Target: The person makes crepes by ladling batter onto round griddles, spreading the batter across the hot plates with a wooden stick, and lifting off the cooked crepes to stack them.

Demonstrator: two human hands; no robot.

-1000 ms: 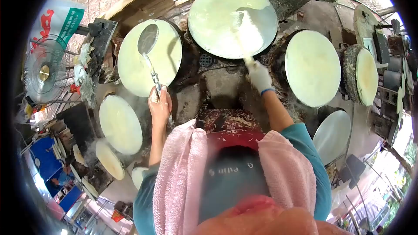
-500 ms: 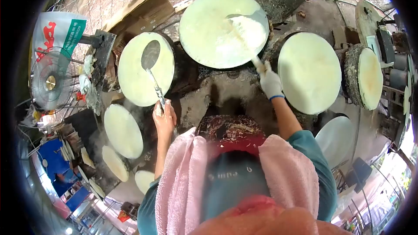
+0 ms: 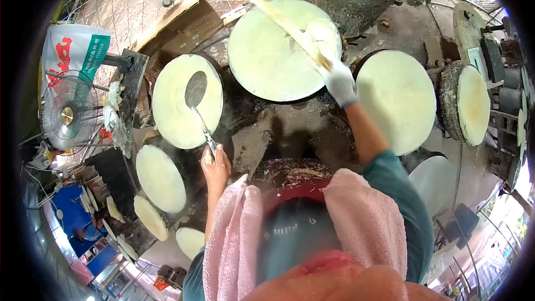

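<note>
Center pan, biggest: round, with a pale layer nearly to the rim, rougher patch near its right edge. Right pan: round, pale surface, just beside the center pan's near-right edge. Left pan: round, pale surface, just beyond the center pan's near-left edge.

Scraper: long, pale, motion-blurred, slants across the center pan from near-right edge to past the far-left edge. Can't tell if it touches the layer. Ladle: bowl over the right half of the left pan, handle crossing that pan's near-right edge. Can't tell if the bowl touches the surface.

Right hand: white glove, at the center pan's near-right edge, fingers closed around the scraper's near end; most of its length lies ahead and to the left of the fingers. Left hand: bare, just outside the left pan's near-right edge, fingers wrapped on the ladle's handle; bowl is ahead of them and slightly left, well apart from the fingertips.
</note>
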